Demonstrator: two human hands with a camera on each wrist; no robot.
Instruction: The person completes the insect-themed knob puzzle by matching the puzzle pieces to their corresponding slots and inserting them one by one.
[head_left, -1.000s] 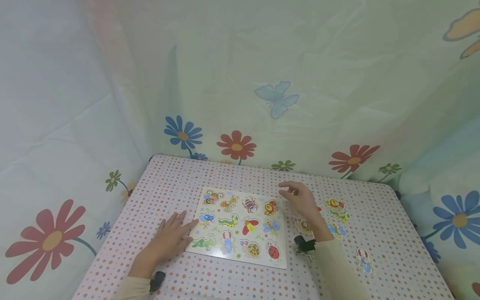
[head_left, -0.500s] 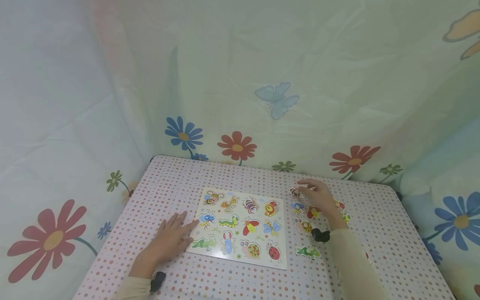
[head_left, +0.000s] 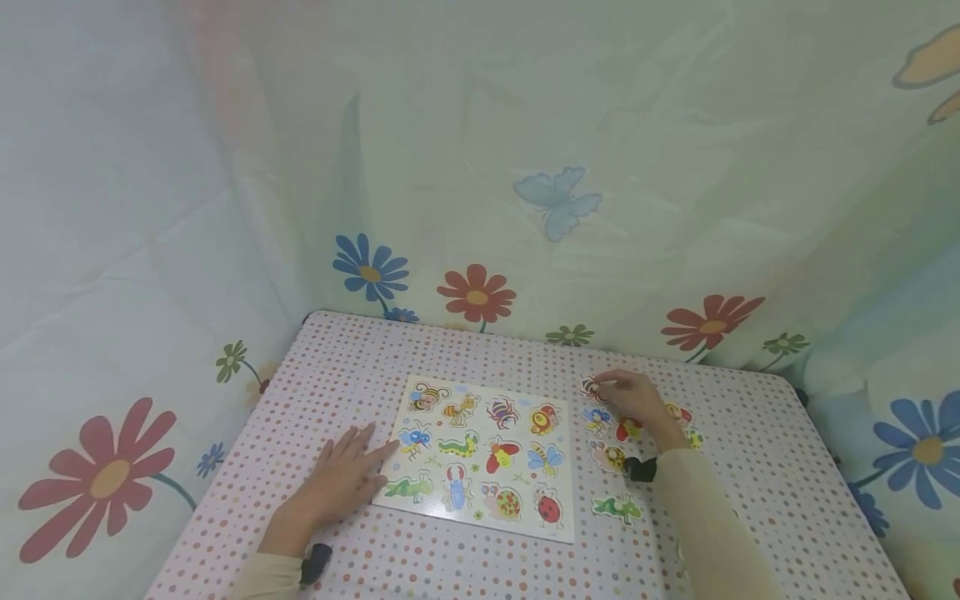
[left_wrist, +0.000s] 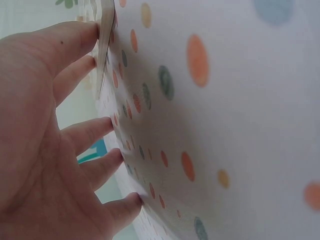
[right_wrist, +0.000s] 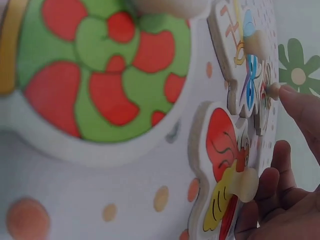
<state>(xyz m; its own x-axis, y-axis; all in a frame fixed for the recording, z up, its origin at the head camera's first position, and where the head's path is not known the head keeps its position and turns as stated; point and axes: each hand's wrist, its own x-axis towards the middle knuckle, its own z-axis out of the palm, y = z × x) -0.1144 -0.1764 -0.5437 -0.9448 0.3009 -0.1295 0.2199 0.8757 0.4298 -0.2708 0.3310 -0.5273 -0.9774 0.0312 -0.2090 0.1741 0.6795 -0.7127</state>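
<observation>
A flat wooden puzzle board (head_left: 482,425) with printed insects lies on the table. My left hand (head_left: 345,471) rests at its left edge with fingers spread. In the left wrist view, the thumb (left_wrist: 75,42) touches the board's edge and other fingertips press the tablecloth. Beyond the board's right side, my right hand (head_left: 633,400) pinches the small knob of a spider puzzle piece (head_left: 588,387), which lies flat on the cloth. In the right wrist view a fingertip meets that knob (right_wrist: 272,90), and the remaining fingers curl below it.
Right of the board lie more knobbed pieces: a blue mosquito (head_left: 597,420), a red-winged bug (head_left: 628,429), a snail (head_left: 609,456) and a green grasshopper (head_left: 617,507). Others sit partly hidden by the right arm. A printed curtain (head_left: 450,200) stands behind the dotted table (head_left: 360,350).
My right hand has moved right from the board's upper right corner to the spider piece, and its fingers have closed in on the knob. The left hand stays put.
</observation>
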